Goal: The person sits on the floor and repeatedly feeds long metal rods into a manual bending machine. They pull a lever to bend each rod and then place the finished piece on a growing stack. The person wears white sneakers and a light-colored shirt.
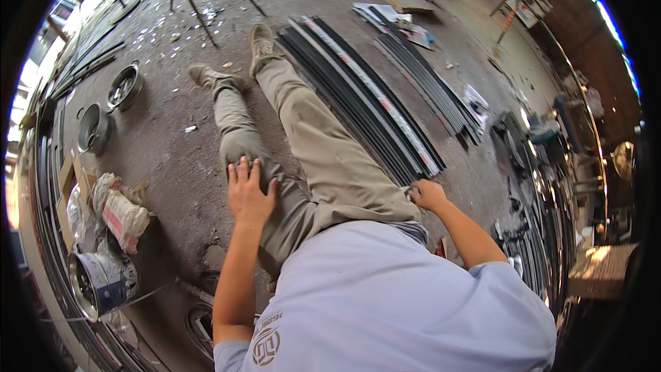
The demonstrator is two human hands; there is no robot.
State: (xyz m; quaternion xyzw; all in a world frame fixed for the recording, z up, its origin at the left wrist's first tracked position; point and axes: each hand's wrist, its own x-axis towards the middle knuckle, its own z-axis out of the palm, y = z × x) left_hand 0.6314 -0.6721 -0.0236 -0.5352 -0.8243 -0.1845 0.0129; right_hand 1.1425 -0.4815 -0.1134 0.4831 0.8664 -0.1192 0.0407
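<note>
My left hand lies flat on the trousers over my left thigh, its fingers stretched out and holding nothing. At my right hip, my right hand is closed, with its fingers curled in. A small dark bit shows at its fingertips, too little to name. Just beyond that hand, a bundle of long dark metal strips lies on the floor beside my right leg, with a lighter, red-marked strip along it. To its right is a second, thinner bundle of dark strips.
Two metal buckets stand at the left. Closer in are a wrapped pack and a tipped paint tin. A black-legged stand is ahead; tools and metal pieces crowd the right. Scraps litter the concrete floor.
</note>
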